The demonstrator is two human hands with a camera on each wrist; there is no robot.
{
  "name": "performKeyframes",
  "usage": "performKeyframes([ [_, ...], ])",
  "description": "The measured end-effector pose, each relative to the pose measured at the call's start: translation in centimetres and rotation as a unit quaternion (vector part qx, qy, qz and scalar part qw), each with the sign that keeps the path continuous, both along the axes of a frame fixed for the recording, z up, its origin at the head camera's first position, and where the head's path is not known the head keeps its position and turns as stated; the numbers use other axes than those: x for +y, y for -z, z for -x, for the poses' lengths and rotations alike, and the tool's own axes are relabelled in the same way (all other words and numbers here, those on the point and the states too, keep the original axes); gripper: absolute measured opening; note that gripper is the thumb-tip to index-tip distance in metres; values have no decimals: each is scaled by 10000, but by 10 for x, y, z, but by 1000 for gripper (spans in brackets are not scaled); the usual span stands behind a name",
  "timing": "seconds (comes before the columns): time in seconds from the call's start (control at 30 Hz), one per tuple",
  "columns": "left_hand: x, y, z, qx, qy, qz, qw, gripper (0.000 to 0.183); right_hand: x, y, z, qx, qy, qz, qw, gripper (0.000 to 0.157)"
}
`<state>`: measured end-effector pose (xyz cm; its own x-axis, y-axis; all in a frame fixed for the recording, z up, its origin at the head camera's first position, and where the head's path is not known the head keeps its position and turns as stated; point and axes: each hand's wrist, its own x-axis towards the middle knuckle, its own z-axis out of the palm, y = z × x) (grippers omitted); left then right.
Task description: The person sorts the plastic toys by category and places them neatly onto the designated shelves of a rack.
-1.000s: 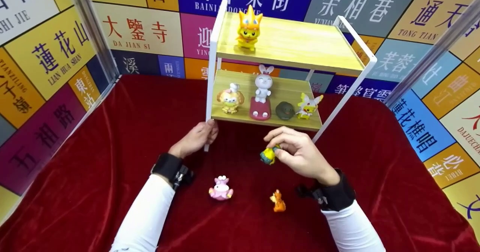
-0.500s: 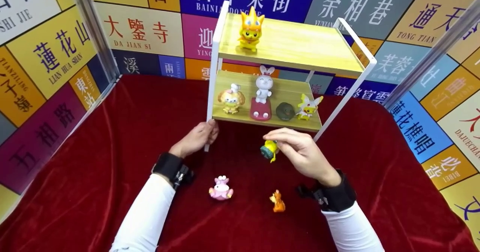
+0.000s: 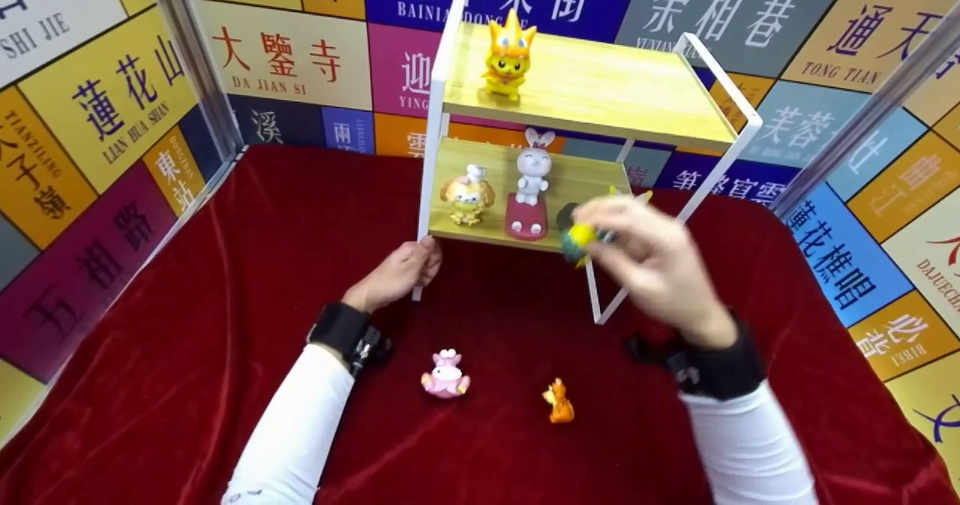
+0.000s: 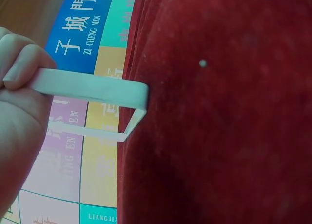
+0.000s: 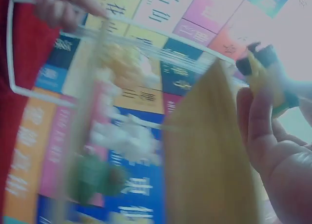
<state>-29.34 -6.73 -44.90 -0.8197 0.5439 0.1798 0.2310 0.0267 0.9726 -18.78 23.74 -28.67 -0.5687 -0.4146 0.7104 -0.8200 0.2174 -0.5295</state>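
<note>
So my right hand has its fingers pinched on a little yellow-and-green figure, held up in front of the right end of the lower shelf. My hand is a bit blurry from the head view, but the grip is obvious. My left hand has its fingers curled around the white left leg of the rack, near the bottom.

Just behind my right hand there's a dark round figure, partly covered, and a yellow figure with white ears that's mostly hidden. Left of those stands a white bunny on a red base, then a curly-eared figure at the far left. Up on the top shelf, left side, is a yellow figure in a spiky orange crown.

Nearer me, on the red cloth, sit a pink figure on the left and an orange one on the right.
</note>
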Motion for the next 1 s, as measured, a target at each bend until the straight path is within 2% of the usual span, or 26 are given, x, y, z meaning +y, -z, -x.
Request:
performKeyframes([
  [0.1,-1,-3,2,22,26,32,10000,48,-1,-33,2,68,81,244,9996,37],
  [0.23,-2,-2,2,67,7,-10,10000,50,-4,-72,9,117,587,164,9981,35],
  [0.33,-3,0,1,75,16,-36,10000,53,-6,-94,19,254,980,-132,9948,31],
  [0.5,-2,-2,0,81,25,74,9999,54,-9,-122,41,48,1536,-426,9872,29],
  [0.67,-4,-2,0,91,-89,-27,9999,55,-17,-133,61,-226,2061,-835,9747,27],
  [0.87,-2,0,1,187,67,-20,9998,54,-19,-129,71,-356,2106,-1128,9704,29],
  [1.0,-1,2,-1,175,36,9,9998,56,-21,-124,73,-373,2114,-1254,9686,31],
])
